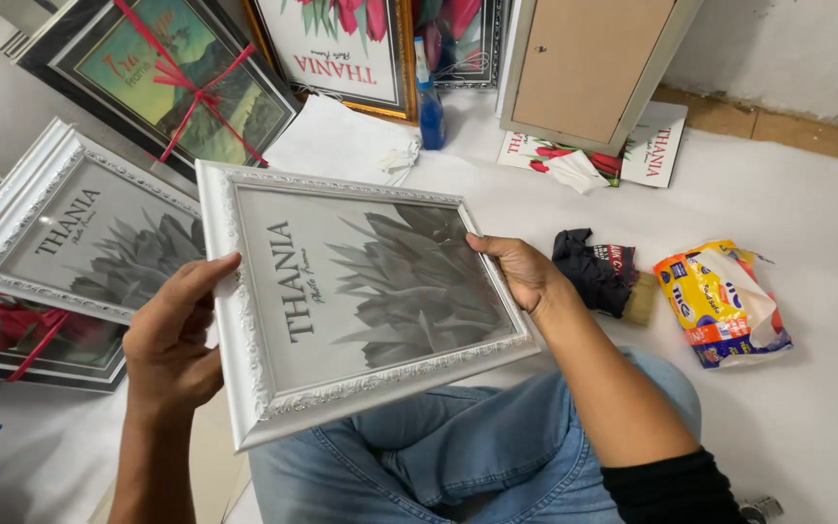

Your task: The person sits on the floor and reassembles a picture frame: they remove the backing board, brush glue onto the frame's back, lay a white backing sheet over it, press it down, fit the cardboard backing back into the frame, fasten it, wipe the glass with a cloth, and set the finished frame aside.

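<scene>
single head-worn camera, looking steeply down over the lap, close range on the white picture frame (361,301), floor (826,408) filling the view around it, wall edge beyond the frame, no second view

Two bare hands, left hand (175,335) and right hand (519,270), no rings, watch or gloves in view. Bare forearms behind both. Black sleeve (671,488) pushed up above the elbow behind the right hand; none visible behind the left. Light blue denim jeans (438,456) below and between the hands, creased at the knees
</scene>
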